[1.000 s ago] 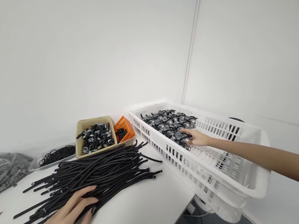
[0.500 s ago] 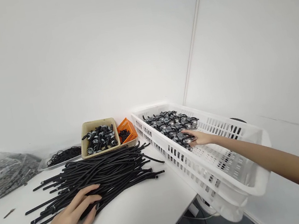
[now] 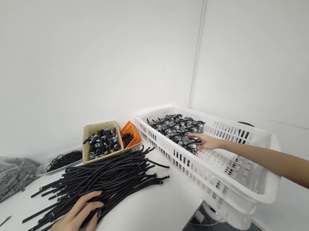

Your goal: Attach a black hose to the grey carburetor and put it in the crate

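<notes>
My left hand (image 3: 77, 221) rests at the near edge of a pile of black rubber tubes (image 3: 105, 174), its fingers apart and lightly bent, touching them. Inside the long white basket (image 3: 176, 159), my right hand (image 3: 205, 141) is closed around the near side of a clear round part with black tube ends (image 3: 186, 140). That part sits at the front of rows of similar parts (image 3: 170, 126). My fingers partly hide it, and its underside is out of sight.
Behind the tubes stand a beige bin (image 3: 101, 139) of black-and-silver parts and an orange basket (image 3: 131, 133) with small black pieces. To the left are a clear tray (image 3: 46, 169) of thin black rings and a plastic bag (image 3: 3, 178). The white basket overhangs the table edge.
The view has shifted slightly, so the things on the left appear a little further left. Both hands keep their places on the tubes and at the part.
</notes>
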### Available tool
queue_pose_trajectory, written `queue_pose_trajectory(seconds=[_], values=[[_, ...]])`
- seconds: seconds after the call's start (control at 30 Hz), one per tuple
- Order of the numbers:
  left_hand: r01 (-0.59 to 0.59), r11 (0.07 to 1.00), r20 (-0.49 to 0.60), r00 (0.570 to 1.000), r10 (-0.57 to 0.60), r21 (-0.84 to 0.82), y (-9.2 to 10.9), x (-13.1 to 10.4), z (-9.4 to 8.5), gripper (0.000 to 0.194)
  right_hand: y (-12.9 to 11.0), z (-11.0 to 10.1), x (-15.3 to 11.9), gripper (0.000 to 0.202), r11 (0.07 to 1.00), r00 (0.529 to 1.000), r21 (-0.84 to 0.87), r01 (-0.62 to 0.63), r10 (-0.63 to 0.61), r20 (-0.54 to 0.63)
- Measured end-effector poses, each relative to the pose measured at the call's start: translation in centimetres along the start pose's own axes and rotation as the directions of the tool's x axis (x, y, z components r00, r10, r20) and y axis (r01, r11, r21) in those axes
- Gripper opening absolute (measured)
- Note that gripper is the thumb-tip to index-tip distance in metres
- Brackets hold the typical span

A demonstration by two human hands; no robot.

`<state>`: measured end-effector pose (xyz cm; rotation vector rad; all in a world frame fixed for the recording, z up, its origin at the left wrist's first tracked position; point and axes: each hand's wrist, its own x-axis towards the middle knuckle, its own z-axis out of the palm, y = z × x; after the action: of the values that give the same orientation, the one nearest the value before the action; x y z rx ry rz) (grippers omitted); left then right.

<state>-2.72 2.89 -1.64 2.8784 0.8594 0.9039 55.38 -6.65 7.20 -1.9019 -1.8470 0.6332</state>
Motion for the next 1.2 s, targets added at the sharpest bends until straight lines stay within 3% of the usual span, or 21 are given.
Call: queue_pose_trajectory(seconds=[0.17, 0.37, 0.63, 0.8, 1.0, 1.2], values=[[0.0, 1.0, 0.006, 1.0, 0.0, 0.009, 0.1, 0.2, 0.0, 0.026, 0.0, 0.3, 0.3, 0.085, 0.998, 0.998, -0.031, 0.056, -0.057, -0.037], [0.002, 1.0, 0.013, 1.0, -0.002, 0.021, 0.0, 0.1, 0.0, 0.027, 0.0, 0.4, 0.3, 0.082, 0.999, 0.998, -0.038, 0.032, -0.034, -0.05], [0.04, 0.999, -0.008, 0.999, -0.04, -0.024, 0.7, 0.0, 0.1, 0.027, -0.8, -0.4, 0.3, 0.077, 0.99, 0.994, -0.086, -0.109, 0.109, 0.004], [0.07, 0.996, -0.042, 0.996, -0.073, -0.058, 1.4, 0.1, -0.1, 0.028, -0.4, -0.8, 0.4, 0.077, 0.99, 0.995, -0.106, -0.093, 0.096, 0.023], [0.002, 1.0, 0.014, 1.0, -0.002, 0.002, 0.2, 0.2, 0.0, 0.026, 0.2, -0.1, 0.3, 0.076, 0.995, 1.0, -0.098, -0.02, 0.017, -0.025], [0.011, 1.0, 0.024, 1.0, -0.011, -0.018, 0.0, 0.1, 0.1, 0.026, 0.2, -0.3, 0.3, 0.082, 0.994, 1.0, -0.113, -0.012, 0.012, -0.001]])
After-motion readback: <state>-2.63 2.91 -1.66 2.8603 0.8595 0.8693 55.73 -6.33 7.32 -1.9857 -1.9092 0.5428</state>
